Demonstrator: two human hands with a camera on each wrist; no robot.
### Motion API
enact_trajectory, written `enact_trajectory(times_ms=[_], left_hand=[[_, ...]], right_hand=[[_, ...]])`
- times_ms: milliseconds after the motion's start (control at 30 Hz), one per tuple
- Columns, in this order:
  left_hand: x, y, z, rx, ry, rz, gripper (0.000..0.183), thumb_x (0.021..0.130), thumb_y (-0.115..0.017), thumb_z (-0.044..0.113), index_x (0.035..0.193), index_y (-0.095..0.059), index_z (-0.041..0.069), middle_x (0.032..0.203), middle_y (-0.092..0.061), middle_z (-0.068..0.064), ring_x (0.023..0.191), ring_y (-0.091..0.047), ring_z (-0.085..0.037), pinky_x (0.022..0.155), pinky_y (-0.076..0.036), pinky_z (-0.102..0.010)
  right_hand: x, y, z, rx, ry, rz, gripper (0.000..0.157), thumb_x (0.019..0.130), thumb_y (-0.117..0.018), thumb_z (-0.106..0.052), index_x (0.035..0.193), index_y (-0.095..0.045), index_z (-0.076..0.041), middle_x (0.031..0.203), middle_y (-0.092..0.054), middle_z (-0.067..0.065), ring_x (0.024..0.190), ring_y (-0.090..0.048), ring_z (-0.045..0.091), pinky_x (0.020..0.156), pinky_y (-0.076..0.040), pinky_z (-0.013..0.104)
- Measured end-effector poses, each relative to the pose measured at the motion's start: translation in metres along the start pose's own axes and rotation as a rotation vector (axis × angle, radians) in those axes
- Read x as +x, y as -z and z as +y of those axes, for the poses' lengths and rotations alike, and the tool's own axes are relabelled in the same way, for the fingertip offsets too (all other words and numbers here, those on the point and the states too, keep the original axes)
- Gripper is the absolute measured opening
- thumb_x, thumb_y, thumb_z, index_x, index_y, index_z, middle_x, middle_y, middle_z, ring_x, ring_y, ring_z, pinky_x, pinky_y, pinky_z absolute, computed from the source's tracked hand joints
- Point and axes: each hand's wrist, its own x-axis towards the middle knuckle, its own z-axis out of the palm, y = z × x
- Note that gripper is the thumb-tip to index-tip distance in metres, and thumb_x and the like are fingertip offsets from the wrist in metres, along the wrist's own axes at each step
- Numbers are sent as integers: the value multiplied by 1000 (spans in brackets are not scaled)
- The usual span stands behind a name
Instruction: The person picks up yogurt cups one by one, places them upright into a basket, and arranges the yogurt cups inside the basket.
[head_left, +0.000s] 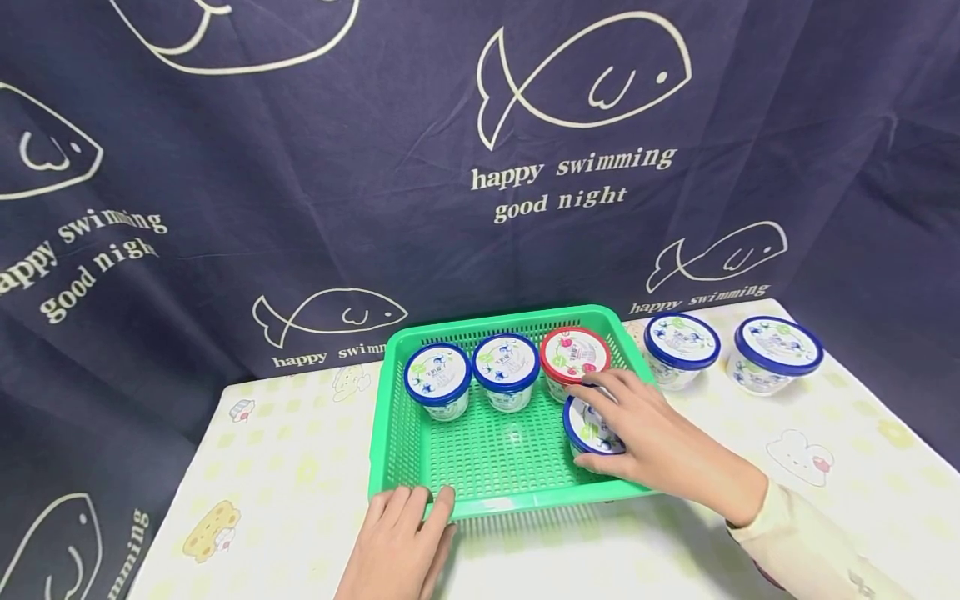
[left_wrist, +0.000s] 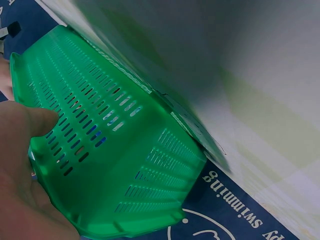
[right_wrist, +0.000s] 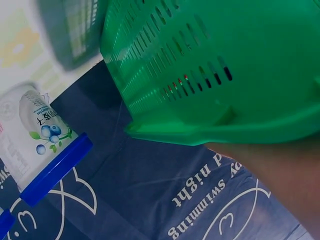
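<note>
A green plastic basket (head_left: pixel 517 502) stands on the table. My left hand (head_left: pixel 405 542) grips its front rim near the left corner, fingers over the edge; in the left wrist view the thumb (left_wrist: pixel 44 121) presses the slotted outer wall. Over the basket's front right corner, my right hand (head_left: pixel 648 433) holds a blue-lidded tub (head_left: pixel 581 427) from above, its lid partly covered by the fingers. Along the back of the basket sit two blue-lidded tubs, one at left (head_left: pixel 437 372) and one in the middle (head_left: pixel 507 364), then a red-lidded tub (head_left: pixel 575 354), just behind the held one.
Two more blue-lidded tubs, a nearer-in one (head_left: pixel 681 342) and a farther-right one (head_left: pixel 777 346), stand on the table right of the basket. A pale checked cloth (head_left: pixel 285 475) covers the table. Behind it hangs a dark blue curtain (head_left: pixel 420 208) with fish drawings.
</note>
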Motion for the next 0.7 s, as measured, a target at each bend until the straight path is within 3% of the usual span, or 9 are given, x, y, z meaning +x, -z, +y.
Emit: enact_trajectory(times_ms=[467, 700], left_hand=[[-1, -1, 0, 3, -8, 10, 32, 91, -38, 31, 107, -58, 12, 80, -49, -2, 70, -44, -21, 68, -33, -37], [0, 0, -1, 1, -4, 2, 32, 91, -38, 31, 108, -58, 13, 81, -49, -3, 70, -44, -21, 69, -34, -37]], right_hand=[[1, -3, -1, 35, -13, -53, 76, 66, -58, -69, 127, -45, -27, 125, -43, -4, 114, -37, 17, 94, -33, 43], [1, 0, 0, 41, 2, -27, 78, 63, -55, -73, 124, -49, -26, 126, -44, -5, 115, -36, 14, 96, -32, 39]])
